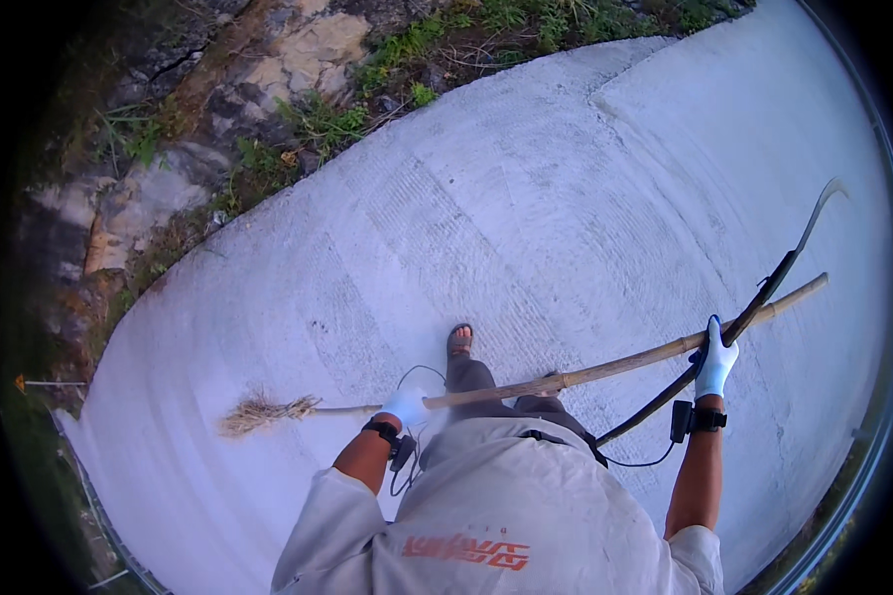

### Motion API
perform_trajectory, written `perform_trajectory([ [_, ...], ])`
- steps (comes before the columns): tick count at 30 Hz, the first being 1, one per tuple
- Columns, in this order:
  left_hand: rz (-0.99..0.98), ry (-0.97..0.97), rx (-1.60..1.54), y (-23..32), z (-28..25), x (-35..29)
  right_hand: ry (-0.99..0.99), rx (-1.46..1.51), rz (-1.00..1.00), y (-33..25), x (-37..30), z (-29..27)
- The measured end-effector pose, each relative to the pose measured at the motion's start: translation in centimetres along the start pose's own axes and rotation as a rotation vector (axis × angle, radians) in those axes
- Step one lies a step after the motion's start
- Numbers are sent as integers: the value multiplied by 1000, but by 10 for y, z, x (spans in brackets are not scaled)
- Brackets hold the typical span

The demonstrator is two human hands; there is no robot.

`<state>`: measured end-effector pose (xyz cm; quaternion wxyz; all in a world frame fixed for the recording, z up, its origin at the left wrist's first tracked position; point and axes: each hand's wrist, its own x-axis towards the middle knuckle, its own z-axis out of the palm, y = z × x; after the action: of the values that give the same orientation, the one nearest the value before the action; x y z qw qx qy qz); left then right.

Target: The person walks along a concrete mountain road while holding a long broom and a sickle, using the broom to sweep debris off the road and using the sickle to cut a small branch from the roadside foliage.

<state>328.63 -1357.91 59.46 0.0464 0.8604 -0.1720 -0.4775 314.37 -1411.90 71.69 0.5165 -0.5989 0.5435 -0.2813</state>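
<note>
A long bamboo pole [595,374] slants across the front of my body. My left hand [405,405], in a white glove, is closed around it near its left part. Beyond that hand a thin stalk ends in a dry, straw-like tuft [263,413]; the glove hides where stalk and pole meet. My right hand [716,362], gloved in white and dark blue, grips the pole farther along. It also holds a long-handled sickle [655,402], whose dark shaft crosses the pole and whose curved blade [820,216] points up and away at the right.
I am standing on a pale concrete road [526,218]. A rocky bank [298,59] with weeds [332,127] borders it at the far left. A metal guardrail [863,476] curves along the right edge. Black wrist devices with cables [645,463] hang near both forearms.
</note>
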Motion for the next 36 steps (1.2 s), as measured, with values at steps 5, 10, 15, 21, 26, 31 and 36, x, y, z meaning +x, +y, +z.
perform_trajectory([
  [5, -9, -46, -156, 37, 30, -39, -136, -91, -84, -35, 28, 39],
  [10, 18, -109, -125, -13, 124, 39, -231, -135, -164, -78, 42, 85],
  [15, 208, -128, -261, 88, 2, 86, -56, -164, -289, -126, 89, 30],
  [21, 557, 144, -50, 233, -145, 116, 466, -94, -371, -157, 101, -142],
  [26, 551, 532, 85, 276, -223, 144, 520, 120, -193, -137, 106, -146],
  [31, 586, 620, 159, 301, -247, 138, 456, 244, -109, -104, 120, -161],
  [36, 432, 436, 183, 280, -209, 122, 345, 126, -4, -62, 152, -146],
])
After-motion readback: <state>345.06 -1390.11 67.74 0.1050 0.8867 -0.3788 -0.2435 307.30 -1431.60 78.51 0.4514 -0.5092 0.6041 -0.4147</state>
